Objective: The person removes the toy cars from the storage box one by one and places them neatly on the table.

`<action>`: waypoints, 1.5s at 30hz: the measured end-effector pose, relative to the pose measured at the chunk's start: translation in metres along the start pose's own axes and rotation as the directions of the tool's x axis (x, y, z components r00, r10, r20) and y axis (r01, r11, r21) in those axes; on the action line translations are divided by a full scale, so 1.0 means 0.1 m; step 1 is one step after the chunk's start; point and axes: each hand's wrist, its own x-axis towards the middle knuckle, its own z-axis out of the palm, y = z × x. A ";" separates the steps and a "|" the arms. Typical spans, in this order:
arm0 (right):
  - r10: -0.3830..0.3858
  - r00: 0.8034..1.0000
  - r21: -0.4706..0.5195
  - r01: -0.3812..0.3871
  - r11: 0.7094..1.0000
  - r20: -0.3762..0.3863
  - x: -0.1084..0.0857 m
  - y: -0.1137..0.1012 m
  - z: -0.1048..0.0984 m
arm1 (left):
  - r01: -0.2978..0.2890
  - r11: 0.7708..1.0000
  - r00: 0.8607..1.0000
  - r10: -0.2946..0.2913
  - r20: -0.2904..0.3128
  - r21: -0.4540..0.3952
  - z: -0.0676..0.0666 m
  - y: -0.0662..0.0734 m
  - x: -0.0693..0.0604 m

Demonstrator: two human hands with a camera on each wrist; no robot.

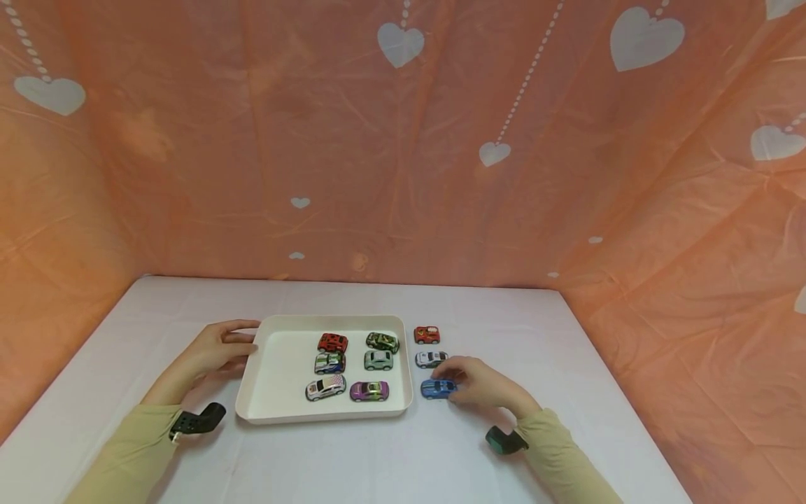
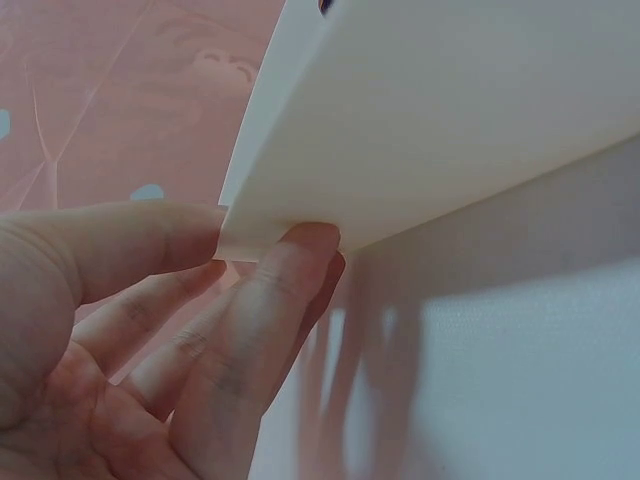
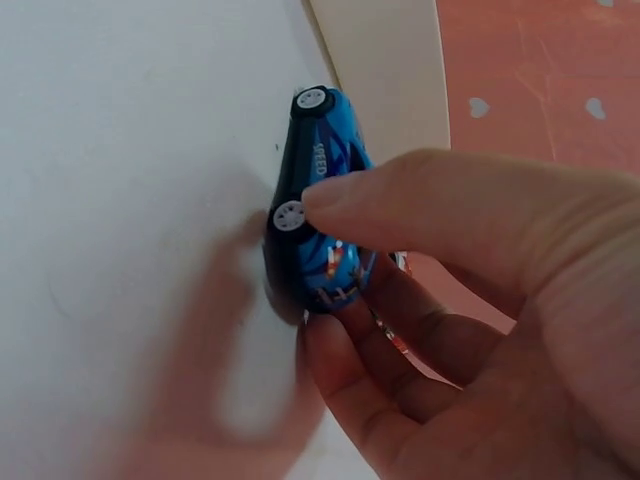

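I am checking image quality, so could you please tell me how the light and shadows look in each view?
Head view: fairly even light, soft bright patches on the orange backdrop; left wrist view: fingers of the left hand cast streaky shadows on the table; right wrist view: the right hand and blue car throw a broad, soft-edged shadow.
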 end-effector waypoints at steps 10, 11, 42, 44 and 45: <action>-0.074 0.997 0.006 0.074 0.997 -0.027 0.00 -0.10 -0.15 | 0.010 1.000 1.000 -0.010 -0.002 -0.009 -0.01 -0.02 0.01; -0.084 0.996 0.007 0.084 0.996 -0.033 0.01 -0.11 -0.16 | 0.011 1.000 1.000 -0.011 -0.002 -0.008 -0.01 -0.02 0.01; -0.238 0.970 0.094 0.233 0.968 0.052 1.15 -0.91 -0.09 | 0.032 0.999 0.999 -0.032 -0.009 0.006 0.00 0.00 0.01; -0.242 0.968 0.108 0.234 0.966 0.068 1.24 -0.91 -0.06 | 0.027 1.000 1.000 -0.027 -0.007 0.010 0.00 0.00 0.01; -0.242 0.967 0.115 0.232 0.966 0.075 1.27 -0.91 -0.05 | 0.025 1.000 1.000 -0.025 -0.007 0.012 0.00 0.00 0.00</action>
